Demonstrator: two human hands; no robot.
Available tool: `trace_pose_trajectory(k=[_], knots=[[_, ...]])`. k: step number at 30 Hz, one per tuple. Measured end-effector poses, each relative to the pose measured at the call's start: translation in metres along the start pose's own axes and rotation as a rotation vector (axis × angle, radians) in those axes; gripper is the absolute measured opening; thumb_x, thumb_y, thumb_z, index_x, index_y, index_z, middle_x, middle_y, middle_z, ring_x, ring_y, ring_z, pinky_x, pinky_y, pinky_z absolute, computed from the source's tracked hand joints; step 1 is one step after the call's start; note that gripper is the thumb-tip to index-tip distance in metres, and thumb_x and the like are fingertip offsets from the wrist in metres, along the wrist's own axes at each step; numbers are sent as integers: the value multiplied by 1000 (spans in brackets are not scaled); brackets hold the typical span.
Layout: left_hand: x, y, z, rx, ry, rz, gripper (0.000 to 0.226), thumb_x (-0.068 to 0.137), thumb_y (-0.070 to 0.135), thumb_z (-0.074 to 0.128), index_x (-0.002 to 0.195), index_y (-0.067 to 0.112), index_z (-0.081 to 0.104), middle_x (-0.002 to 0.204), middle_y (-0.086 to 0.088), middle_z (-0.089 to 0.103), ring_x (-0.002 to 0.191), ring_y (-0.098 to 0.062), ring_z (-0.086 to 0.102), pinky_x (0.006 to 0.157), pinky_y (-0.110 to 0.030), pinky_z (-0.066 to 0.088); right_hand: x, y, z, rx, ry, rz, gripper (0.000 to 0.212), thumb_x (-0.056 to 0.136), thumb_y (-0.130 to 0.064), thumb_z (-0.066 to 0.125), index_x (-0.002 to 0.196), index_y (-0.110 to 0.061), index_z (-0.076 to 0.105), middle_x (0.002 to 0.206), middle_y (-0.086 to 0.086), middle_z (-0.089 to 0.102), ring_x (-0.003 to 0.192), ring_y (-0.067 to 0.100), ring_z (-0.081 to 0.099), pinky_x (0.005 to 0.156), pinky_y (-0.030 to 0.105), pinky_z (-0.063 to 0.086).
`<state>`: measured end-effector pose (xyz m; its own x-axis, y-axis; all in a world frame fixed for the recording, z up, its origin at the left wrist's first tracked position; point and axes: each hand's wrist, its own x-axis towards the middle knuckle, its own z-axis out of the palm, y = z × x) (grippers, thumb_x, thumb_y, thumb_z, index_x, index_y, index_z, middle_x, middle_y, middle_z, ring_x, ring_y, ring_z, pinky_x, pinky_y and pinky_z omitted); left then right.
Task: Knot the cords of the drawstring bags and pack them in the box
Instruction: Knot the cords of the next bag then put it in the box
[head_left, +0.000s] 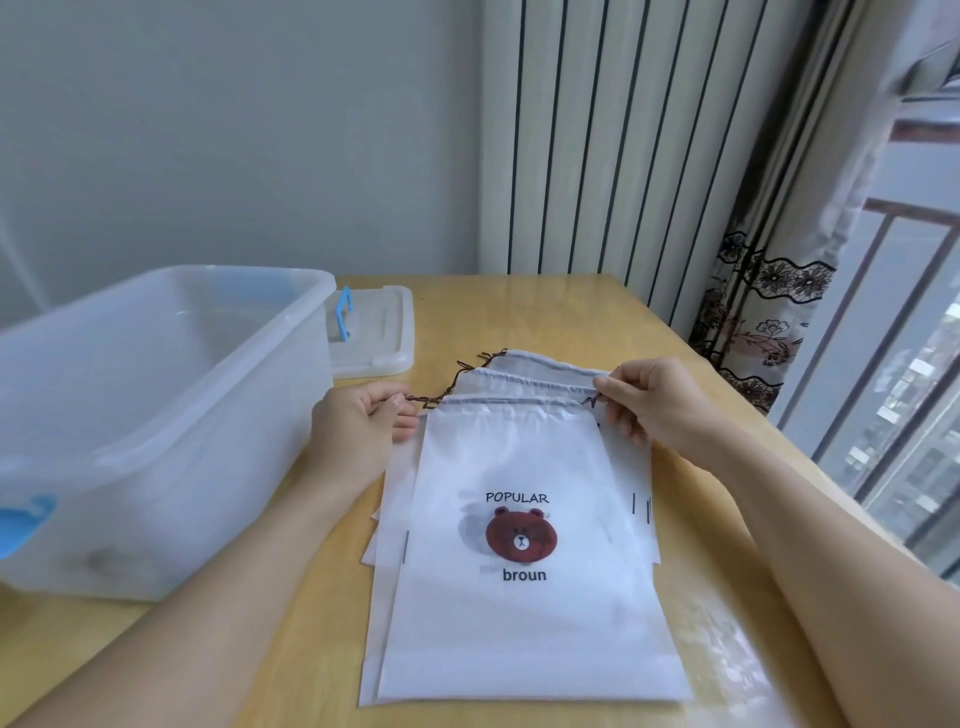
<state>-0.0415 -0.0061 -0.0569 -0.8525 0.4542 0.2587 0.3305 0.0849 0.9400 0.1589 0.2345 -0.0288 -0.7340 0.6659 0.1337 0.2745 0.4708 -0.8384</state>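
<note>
My left hand (358, 415) and right hand (657, 402) each pinch a thin brown cord (431, 399) of the top bag (524, 545), stacked on the bench (649, 322) beside the box (156, 415); it looks light, limp and slippery, best gripped by its cords.

Soft, even daylight enters from the tall glass window (893, 364) at right — throwing pale glare on the glossy yellow wooden table (727, 665), faint shadows, and wide-angle bending with smeared blur at the edges — centre stays sharp
</note>
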Motion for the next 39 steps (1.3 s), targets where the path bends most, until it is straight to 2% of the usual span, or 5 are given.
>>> trace_pose_trajectory(k=[9,19,24,34,39], knots=[[-1,10,-3,541,-136,140,28,102,10,43,106,13,71,91,4,66,86,-14,57,66,-19,38,-2,-6,5,89,-9,32,48,106,-43,45,67,-16,39,61,9,61,49,21,46,41,25,34],[0,5,-3,489,-87,193,20,97,14,59,83,14,73,75,8,68,71,0,58,61,-5,38,-1,-4,6,350,-35,154,45,103,-41,56,68,-17,39,70,11,58,54,21,46,48,31,37],[0,8,6,12,125,-127,39,105,24,37,73,13,55,73,-5,62,68,-22,58,70,-36,48,0,-6,5,495,136,172,44,104,-27,55,64,-16,43,81,12,66,59,18,53,53,28,40],[-3,34,5,-1080,62,-560,42,108,31,38,69,15,43,82,-11,73,88,-22,70,84,-34,56,5,-15,-2,1441,278,335,45,105,-17,48,62,-16,35,48,0,45,54,17,56,85,39,57],[1,37,1,-1206,103,-546,44,110,27,32,67,17,38,49,3,42,43,-12,51,61,-29,55,2,-18,-3,1350,257,399,47,107,-16,45,65,-20,24,44,-3,17,36,12,20,40,19,35]])
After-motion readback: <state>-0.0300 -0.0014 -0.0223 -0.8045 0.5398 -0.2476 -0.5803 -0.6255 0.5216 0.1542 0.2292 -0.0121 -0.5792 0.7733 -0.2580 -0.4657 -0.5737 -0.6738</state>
